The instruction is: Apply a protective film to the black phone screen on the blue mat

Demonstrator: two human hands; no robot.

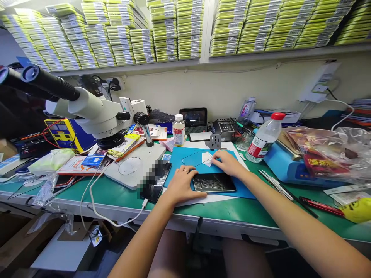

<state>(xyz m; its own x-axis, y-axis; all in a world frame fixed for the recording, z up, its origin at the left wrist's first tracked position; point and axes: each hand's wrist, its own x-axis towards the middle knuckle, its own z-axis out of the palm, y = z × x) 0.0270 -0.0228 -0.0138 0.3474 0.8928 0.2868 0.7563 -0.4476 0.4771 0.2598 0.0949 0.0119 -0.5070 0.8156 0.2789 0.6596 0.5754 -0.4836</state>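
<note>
Bare forearms fill the foreground, both angled in over a green worktop. Now the left hand: half open, a ring on one finger, its thumb stretched along the near edge of a dark phone and its fingers at the phone's left end. Gripping or merely steadying it? Cannot tell. Just left of that hand lies another black phone, partly blurred out, a white cable running up to its near end.

Over to the right hand, just beyond the first phone: fingers curled and close together, tips at the right edge of a white piece; whether they pinch it, cannot tell. A dark-outlined sheet lies to its left, all on a blue mat. Right of that hand, a red-capped bottle; well left of the left hand, a microscope. Far beyond both hands, yellow-green packs stack high.
</note>
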